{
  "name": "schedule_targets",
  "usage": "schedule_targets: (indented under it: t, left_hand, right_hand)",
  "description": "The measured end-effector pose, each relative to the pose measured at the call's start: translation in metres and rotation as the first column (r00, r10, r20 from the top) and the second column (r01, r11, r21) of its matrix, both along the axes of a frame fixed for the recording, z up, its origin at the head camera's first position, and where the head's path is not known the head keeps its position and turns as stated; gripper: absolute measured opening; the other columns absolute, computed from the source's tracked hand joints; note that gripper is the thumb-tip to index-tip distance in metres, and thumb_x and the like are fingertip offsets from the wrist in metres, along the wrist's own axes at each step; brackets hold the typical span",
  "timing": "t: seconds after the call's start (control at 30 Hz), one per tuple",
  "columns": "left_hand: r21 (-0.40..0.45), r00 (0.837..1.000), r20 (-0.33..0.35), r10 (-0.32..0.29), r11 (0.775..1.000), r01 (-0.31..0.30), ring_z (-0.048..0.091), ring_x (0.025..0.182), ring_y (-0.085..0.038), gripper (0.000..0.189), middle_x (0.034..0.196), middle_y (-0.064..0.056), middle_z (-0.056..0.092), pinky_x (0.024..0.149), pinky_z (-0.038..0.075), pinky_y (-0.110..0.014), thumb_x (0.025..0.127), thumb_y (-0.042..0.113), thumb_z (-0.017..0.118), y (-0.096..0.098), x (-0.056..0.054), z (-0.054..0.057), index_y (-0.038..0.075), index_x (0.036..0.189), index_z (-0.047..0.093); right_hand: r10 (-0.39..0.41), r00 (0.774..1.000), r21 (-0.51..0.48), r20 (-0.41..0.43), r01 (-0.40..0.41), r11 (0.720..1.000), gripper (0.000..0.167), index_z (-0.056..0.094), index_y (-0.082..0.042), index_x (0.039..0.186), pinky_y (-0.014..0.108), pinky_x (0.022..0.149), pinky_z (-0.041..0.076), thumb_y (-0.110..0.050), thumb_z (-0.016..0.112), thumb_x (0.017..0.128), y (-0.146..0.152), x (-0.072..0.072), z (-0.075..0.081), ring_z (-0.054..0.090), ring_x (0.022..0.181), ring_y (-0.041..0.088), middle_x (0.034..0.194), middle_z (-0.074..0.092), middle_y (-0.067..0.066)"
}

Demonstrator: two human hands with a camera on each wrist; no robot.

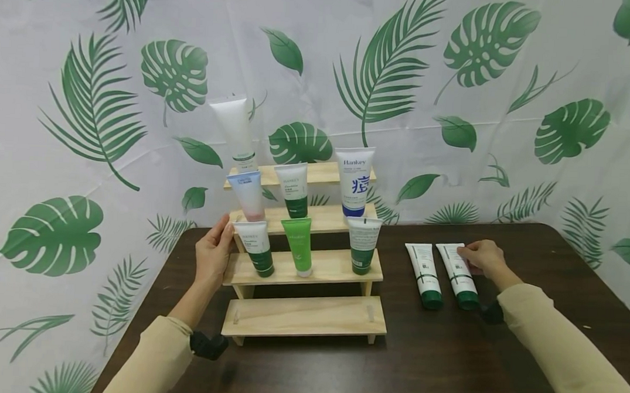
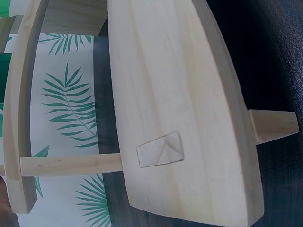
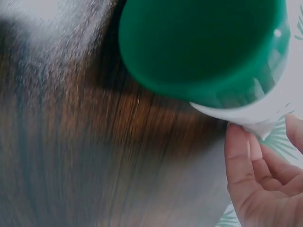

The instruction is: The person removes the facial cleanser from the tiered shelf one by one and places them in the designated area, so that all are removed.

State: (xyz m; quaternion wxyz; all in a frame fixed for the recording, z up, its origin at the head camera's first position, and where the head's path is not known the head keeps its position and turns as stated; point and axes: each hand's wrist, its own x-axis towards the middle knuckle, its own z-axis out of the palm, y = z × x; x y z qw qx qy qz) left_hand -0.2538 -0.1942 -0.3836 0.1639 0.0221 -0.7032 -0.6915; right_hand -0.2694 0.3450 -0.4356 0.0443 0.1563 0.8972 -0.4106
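Note:
In the head view my left hand (image 1: 212, 253) rests its fingertips against the left side of a tiered wooden stand (image 1: 304, 316). Only a bit of that hand shows at the edge of the left wrist view. Over on the right, my right hand (image 1: 485, 259) holds the upper right edge of a white tube with a green cap (image 1: 458, 276), lying on the table. A matching tube (image 1: 424, 274) lies just left of it. The right wrist view shows the green cap (image 3: 203, 42) up close, fingers (image 3: 238, 151) bent at the tube's white side.
Several tubes stand on the upper tiers, among them a green tube (image 1: 298, 245), a white-and-blue tube (image 1: 354, 180) and a tall white tube (image 1: 238, 131). The dark table (image 1: 307, 372) ends at a leaf-print cloth (image 1: 319, 91) behind.

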Motion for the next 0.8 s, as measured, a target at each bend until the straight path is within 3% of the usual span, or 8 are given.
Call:
schedule_targets:
  t: [0.13, 0.23, 0.4, 0.5, 0.63, 0.8]
  left_hand:
    - [0.008, 1.0, 0.005, -0.004, 1.0, 0.004, 0.054, 0.101, 0.009, 0.044, 0.141, -0.017, 0.044, 0.089, 0.047, -0.012, 0.098, 0.015, 0.05, 0.0, 0.0, 0.0, -0.001, 0.139, 0.043]
    - [0.016, 1.0, 0.007, -0.009, 1.0, 0.009, 0.054, 0.105, 0.005, 0.044, 0.142, -0.017, 0.044, 0.091, 0.047, -0.014, 0.098, 0.015, 0.05, 0.0, 0.0, 0.001, -0.001, 0.139, 0.042]
    - [0.016, 1.0, 0.021, -0.019, 1.0, 0.019, 0.053, 0.113, -0.001, 0.045, 0.143, -0.016, 0.043, 0.094, 0.045, -0.017, 0.098, 0.016, 0.049, 0.0, 0.001, 0.002, 0.001, 0.14, 0.042]
    - [0.021, 1.0, 0.023, -0.021, 1.0, 0.02, 0.052, 0.114, -0.002, 0.045, 0.143, -0.016, 0.043, 0.095, 0.045, -0.017, 0.098, 0.016, 0.049, 0.0, 0.001, 0.002, 0.001, 0.14, 0.041]
    - [0.027, 1.0, 0.016, -0.021, 0.999, 0.02, 0.053, 0.112, 0.0, 0.045, 0.142, -0.017, 0.043, 0.093, 0.046, -0.016, 0.098, 0.015, 0.05, 0.0, 0.001, 0.001, 0.0, 0.14, 0.042]
    - [0.015, 1.0, 0.009, -0.014, 1.0, 0.013, 0.053, 0.11, 0.002, 0.045, 0.142, -0.016, 0.043, 0.09, 0.047, -0.013, 0.098, 0.015, 0.05, 0.0, 0.0, 0.001, 0.0, 0.139, 0.042]
  right_hand:
    - [-0.004, 0.999, 0.048, -0.045, 0.006, 0.999, 0.051, 0.044, 0.022, 0.121, 0.034, 0.061, 0.06, -0.02, 0.053, 0.094, 0.003, 0.003, 0.006, 0.065, 0.073, 0.026, 0.107, 0.056, 0.036]
    - [-0.014, 0.995, 0.088, -0.096, 0.023, 0.996, 0.052, 0.044, 0.02, 0.123, 0.037, 0.066, 0.06, -0.023, 0.052, 0.095, 0.003, 0.005, 0.015, 0.065, 0.087, 0.039, 0.114, 0.054, 0.038]
    - [0.006, 0.975, 0.09, -0.224, 0.015, 0.996, 0.052, 0.044, 0.018, 0.125, 0.036, 0.07, 0.06, -0.026, 0.048, 0.098, -0.002, 0.005, 0.039, 0.062, 0.096, 0.043, 0.117, 0.052, 0.039]
    - [0.025, 0.951, 0.11, -0.309, 0.01, 0.994, 0.049, 0.047, 0.017, 0.124, 0.028, 0.062, 0.059, -0.025, 0.047, 0.098, -0.011, 0.004, 0.058, 0.064, 0.086, 0.037, 0.113, 0.054, 0.037]
    - [0.045, 0.917, 0.112, -0.396, 0.0, 0.994, 0.049, 0.048, 0.014, 0.125, 0.012, 0.055, 0.051, -0.027, 0.046, 0.099, -0.026, 0.003, 0.089, 0.059, 0.073, 0.01, 0.111, 0.055, 0.031]
    - [0.085, 0.867, 0.055, -0.491, -0.066, 0.996, 0.05, 0.048, 0.012, 0.127, 0.002, 0.06, 0.047, -0.028, 0.045, 0.099, -0.05, 0.004, 0.13, 0.048, 0.072, -0.009, 0.115, 0.055, 0.031]
